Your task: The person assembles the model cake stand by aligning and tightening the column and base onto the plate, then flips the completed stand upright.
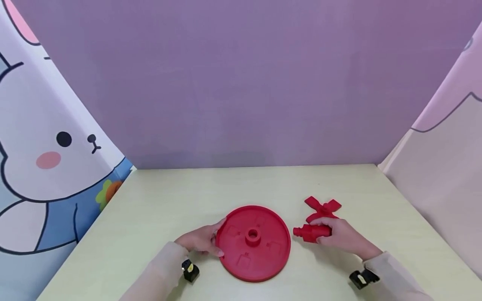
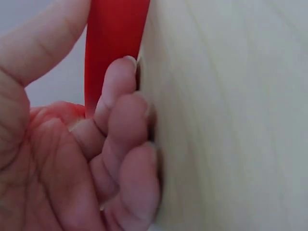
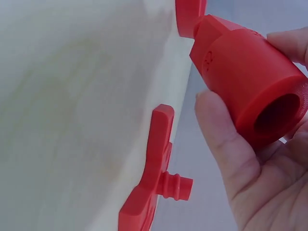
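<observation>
A round red disc with a raised rim and a short hollow hub lies on the table. My left hand grips its left edge; in the left wrist view, curled fingers rest on the tabletop beside the red rim. Just right of the disc, my right hand holds a red hollow cylinder, its narrow stepped end toward the disc. The right wrist view shows the open bore of this cylinder between thumb and fingers. Behind that hand lies a red cross-shaped piece with a ribbed peg, partly hidden.
The pale table ends at a purple backdrop. A cartoon-printed panel slopes along the left side, and another panel borders the right. Small black devices sit at both wrists.
</observation>
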Available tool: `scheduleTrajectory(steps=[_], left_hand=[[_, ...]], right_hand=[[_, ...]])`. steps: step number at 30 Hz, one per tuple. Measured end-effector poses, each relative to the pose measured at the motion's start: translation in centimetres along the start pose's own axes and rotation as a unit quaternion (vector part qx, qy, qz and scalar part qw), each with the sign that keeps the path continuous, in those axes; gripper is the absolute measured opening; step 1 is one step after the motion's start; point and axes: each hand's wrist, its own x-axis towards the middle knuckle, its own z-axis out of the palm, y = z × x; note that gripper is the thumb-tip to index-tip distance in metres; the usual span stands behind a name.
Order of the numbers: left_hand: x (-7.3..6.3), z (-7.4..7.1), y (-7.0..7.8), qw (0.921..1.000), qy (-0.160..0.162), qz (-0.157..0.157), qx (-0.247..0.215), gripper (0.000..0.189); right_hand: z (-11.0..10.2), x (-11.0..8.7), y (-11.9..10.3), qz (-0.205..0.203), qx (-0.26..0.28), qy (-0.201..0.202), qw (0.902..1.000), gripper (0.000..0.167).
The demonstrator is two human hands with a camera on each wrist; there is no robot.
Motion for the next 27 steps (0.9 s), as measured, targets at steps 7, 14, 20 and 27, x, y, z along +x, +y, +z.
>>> scheduleTrajectory(steps=[7,14,20,27], left_hand=[[-0.1,0.0,0.2,1.0,-0.002,0.0,0.002,0.1],[0.0,0.3,0.4,0.9999,0.005,-0.011,0.002,0.1],[0.3,0.4,0.4,0.9994,0.018,-0.028,0.008,0.101],[0.3,0.7,0.7,0.9979,0.037,-0.041,0.033,0.101]], right_hand=[[0.4,0.5,-0.4,0.002,0.035,0.009,0.9993,0.039],[1.0,1.2,-0.9,-0.011,0.034,0.018,0.9992,0.04],[1.7,2.0,-1.6,-0.029,0.03,-0.004,0.9991,0.042],[2.6,3.0,-2.9,-0.047,0.067,-0.029,0.9962,0.04]])
